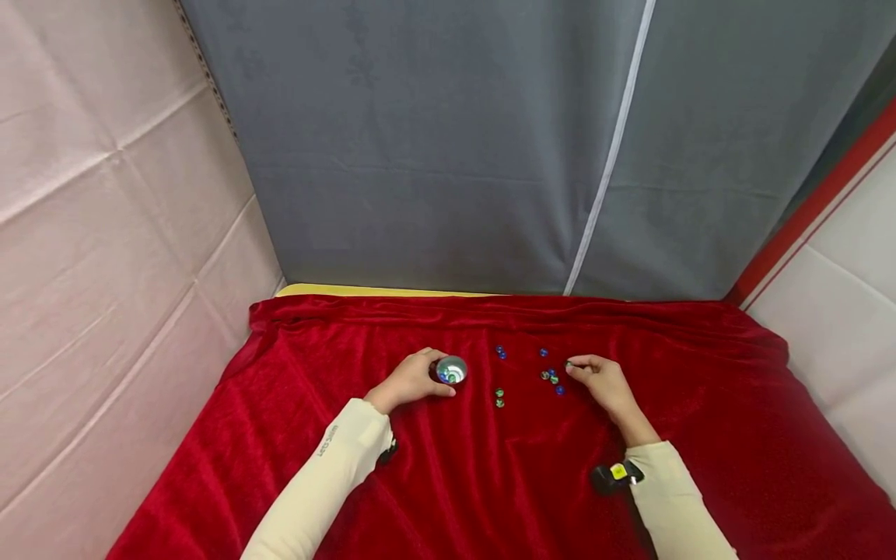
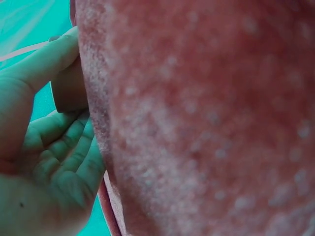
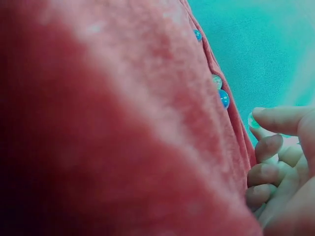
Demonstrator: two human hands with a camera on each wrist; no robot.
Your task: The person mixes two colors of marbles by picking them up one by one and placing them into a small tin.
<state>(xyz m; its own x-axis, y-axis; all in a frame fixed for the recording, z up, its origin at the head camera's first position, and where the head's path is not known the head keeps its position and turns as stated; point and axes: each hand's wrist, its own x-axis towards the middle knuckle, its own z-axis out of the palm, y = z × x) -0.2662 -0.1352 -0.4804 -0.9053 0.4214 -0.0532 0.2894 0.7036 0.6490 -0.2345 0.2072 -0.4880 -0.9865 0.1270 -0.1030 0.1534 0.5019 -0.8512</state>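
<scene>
My left hand (image 1: 414,378) grips a small round cup (image 1: 459,365), dark outside with a shiny silvery inside. A few blue and green marbles lie in the bottom of the cup. In the left wrist view, thumb and fingers curve about the cup's brown side (image 2: 69,91). Over to the right, my right hand (image 1: 603,383) pinches a green glass marble (image 3: 253,121) between thumb and forefinger. Just left of that hand, a cluster of blue and green marbles (image 1: 554,379) lies on the cloth.
A wrinkled red velvet cloth (image 1: 448,482) covers the table. Between the hands lie two blue marbles (image 1: 500,352), two green marbles (image 1: 499,398) and a lone blue marble (image 1: 544,352). A grey curtain (image 1: 434,155) hangs behind, with pale walls on both sides.
</scene>
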